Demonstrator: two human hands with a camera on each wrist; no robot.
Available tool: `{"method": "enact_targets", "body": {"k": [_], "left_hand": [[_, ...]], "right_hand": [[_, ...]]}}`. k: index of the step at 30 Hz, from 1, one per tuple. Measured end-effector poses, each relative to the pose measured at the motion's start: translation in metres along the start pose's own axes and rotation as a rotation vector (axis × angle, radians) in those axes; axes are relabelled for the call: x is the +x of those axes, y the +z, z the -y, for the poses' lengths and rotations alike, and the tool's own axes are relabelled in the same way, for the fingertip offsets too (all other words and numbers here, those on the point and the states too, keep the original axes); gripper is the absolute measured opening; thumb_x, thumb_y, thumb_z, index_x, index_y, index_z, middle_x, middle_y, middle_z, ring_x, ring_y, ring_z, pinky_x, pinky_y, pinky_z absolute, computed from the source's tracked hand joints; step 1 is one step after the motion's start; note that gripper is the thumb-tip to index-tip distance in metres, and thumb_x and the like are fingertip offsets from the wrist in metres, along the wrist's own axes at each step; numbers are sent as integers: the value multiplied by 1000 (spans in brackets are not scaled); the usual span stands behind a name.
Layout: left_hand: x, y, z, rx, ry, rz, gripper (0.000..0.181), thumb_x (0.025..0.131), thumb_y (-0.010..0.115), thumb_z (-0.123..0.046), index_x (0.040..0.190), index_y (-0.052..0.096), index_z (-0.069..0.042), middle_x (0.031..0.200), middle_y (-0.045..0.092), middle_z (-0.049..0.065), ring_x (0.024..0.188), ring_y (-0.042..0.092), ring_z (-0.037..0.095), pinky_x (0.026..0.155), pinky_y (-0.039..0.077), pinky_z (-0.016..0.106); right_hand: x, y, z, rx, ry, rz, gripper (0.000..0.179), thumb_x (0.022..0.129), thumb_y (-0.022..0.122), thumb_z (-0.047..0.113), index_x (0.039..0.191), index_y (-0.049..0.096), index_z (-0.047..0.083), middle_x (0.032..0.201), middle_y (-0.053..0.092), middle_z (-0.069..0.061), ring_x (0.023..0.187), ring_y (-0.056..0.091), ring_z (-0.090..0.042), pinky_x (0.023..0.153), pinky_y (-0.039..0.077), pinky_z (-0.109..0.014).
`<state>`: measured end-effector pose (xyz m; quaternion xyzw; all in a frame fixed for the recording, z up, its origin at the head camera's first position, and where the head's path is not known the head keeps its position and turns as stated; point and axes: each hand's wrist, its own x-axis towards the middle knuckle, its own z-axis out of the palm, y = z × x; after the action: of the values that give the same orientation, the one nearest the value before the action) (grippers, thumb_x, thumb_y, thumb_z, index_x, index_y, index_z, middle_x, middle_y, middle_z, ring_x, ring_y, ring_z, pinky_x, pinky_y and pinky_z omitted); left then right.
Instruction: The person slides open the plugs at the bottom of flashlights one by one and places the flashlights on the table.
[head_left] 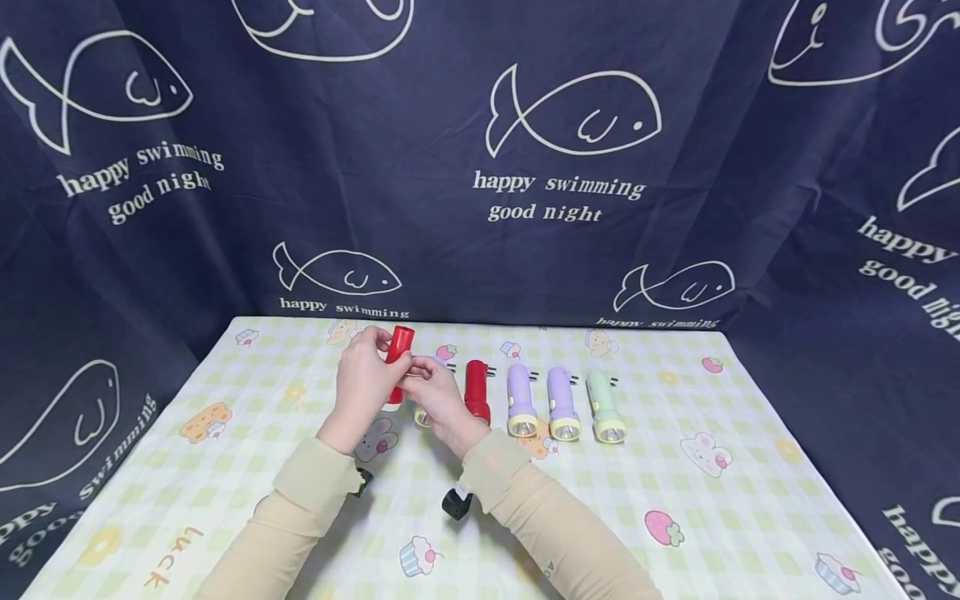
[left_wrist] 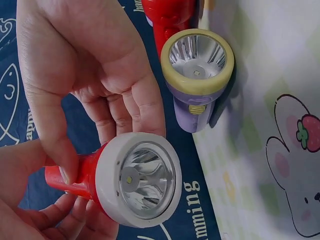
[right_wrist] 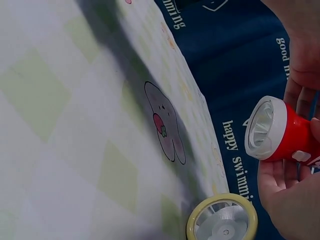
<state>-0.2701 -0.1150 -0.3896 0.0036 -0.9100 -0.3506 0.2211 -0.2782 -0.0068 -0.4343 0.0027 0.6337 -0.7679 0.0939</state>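
A red flashlight [head_left: 401, 340] with a white lens rim [left_wrist: 107, 185] is held up over the table between both hands. My left hand [head_left: 362, 377] grips its body from the left, fingers behind it. From the other side my right hand [head_left: 442, 402] holds it too, with the thumb on the red body in the left wrist view. The lens faces back toward me, and the right wrist view shows a pale switch [right_wrist: 301, 156] on its side. Just beside the hands stands a purple flashlight [left_wrist: 192, 112] with a yellow rim, partly hidden by my right hand in the head view.
To the right, a row holds another red flashlight [head_left: 476, 383], two purple flashlights [head_left: 521, 390] and a green flashlight [head_left: 602, 396], lenses toward me, with plug prongs showing. A checked cloth [head_left: 247, 467] covers the table; a dark fish-print curtain [head_left: 435, 208] hangs behind.
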Motion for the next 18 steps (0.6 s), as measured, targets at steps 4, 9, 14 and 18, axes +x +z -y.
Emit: {"method": "enact_targets", "body": {"k": [4,9,14,18], "left_hand": [[0,0,0,4,4,-4,30,78,71,-23,97,59,-3,87,62,13,75,58,29,61,46,39],[0,-1,0,-13,9,-3,30,77,71,-23,97,61,-3,88,63,13,76,58,30,62,46,39],[1,-5,1,-42,4,28,31,78,71,-23,100,62,-2,90,65,13,74,60,26,62,48,37],[3,-10,0,-78,-21,66,32,79,71,-23,102,62,-3,90,66,13,70,62,22,61,51,34]], "right_hand": [[-1,0,1,-24,-10,-10,35,79,64,0,113,61,1,100,65,-5,82,59,-9,70,50,-20],[-3,-2,3,-45,-28,-5,33,77,66,2,110,62,2,97,65,-3,82,58,-10,72,51,-21],[-6,-4,7,-22,-43,38,32,80,67,3,111,60,0,99,66,-6,86,60,-9,77,54,-23],[-7,-8,9,1,-39,83,33,83,66,2,114,59,-2,102,65,-8,89,62,-10,84,54,-29]]}}
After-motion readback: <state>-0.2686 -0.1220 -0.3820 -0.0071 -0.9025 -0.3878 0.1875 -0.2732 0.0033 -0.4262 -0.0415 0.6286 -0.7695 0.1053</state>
